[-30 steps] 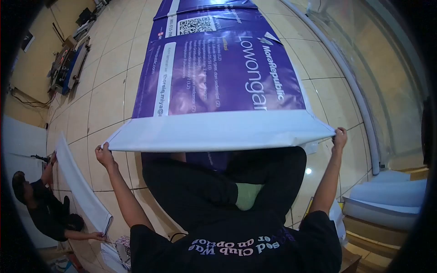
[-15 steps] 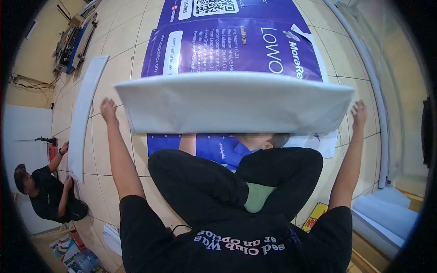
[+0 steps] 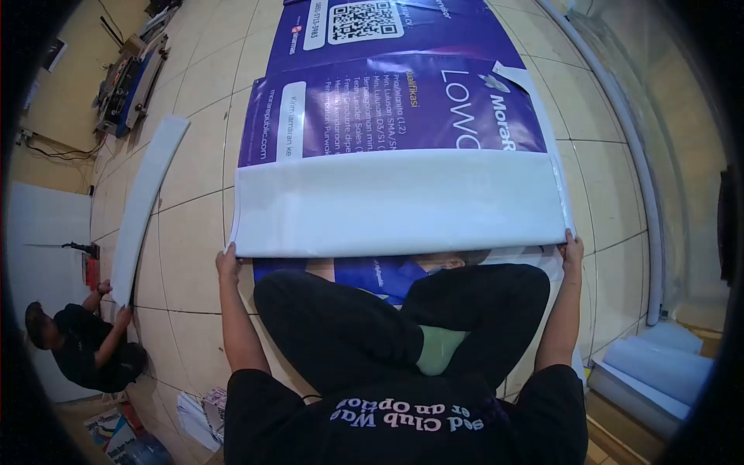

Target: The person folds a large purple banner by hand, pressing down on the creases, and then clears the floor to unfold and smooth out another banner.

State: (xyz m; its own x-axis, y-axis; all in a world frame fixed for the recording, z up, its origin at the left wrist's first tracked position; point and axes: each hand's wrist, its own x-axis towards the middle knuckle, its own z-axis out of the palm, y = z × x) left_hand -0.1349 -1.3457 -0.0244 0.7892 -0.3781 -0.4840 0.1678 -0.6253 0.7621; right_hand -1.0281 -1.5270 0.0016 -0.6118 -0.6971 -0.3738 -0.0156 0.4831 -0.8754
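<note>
A large purple printed banner (image 3: pixel 341 101) lies on the floor ahead of my crossed legs. Its near part is folded over with the white back (image 3: pixel 399 205) facing up. My left hand (image 3: pixel 229 262) is closed at the left end of the near fold, fingers on the edge. At the opposite end, my right hand (image 3: pixel 572 252) grips the right corner of the same fold. Beneath the fold, a strip of blue print (image 3: pixel 360 273) with part of a pictured person shows just in front of my knees.
To the left, another person (image 3: pixel 85 341) handles a long white folded strip (image 3: pixel 147 201) on the tiles. A long grey pole (image 3: pixel 620 139) runs along the right side. White rolls (image 3: pixel 659 360) lie at lower right, papers (image 3: pixel 194 418) at lower left, and a machine (image 3: pixel 132 85) at upper left.
Both hands moved inward and down onto the fold's near corners, from being apart from it. The raised white flap now lies flatter and nearer me. The other person's strip shifted slightly.
</note>
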